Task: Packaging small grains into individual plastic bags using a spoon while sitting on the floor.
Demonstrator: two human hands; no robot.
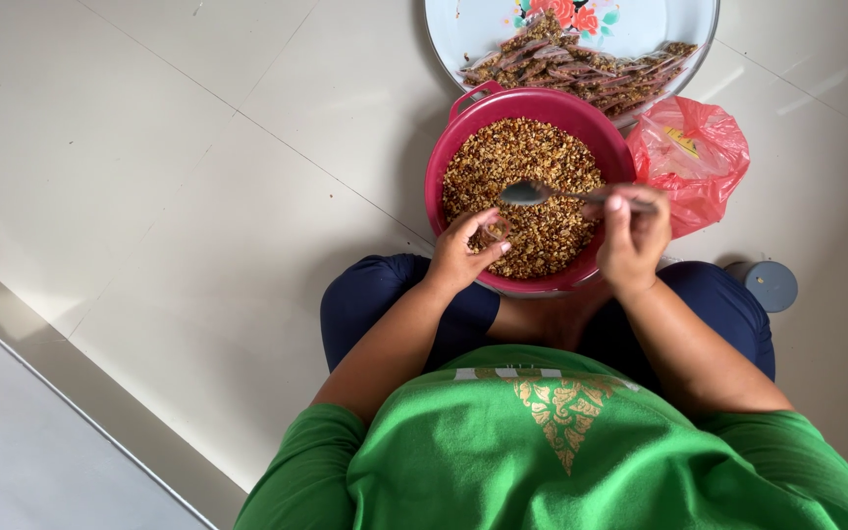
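Head view looks straight down on a tiled floor (149,196) where a person in a green shirt (561,451) sits, the shirt cut off at the bottom edge. A white tray (463,29) is cropped by the top edge; it carries a heap of thin filled packets (581,69). Touching its near rim is a red basin (527,191) of brown crumbly mix (532,177), its near wall hidden behind the hands. A red plastic bag (694,157) lies just right of the basin, its contents unclear. A grey round lid (766,285) is half hidden by the right knee. Right hand (632,236) pinches a spoon (532,192) by the handle, the bowl level above the mix. Left hand (463,250) clamps a small clear packet (493,233), hard to make out, over the basin's near edge.
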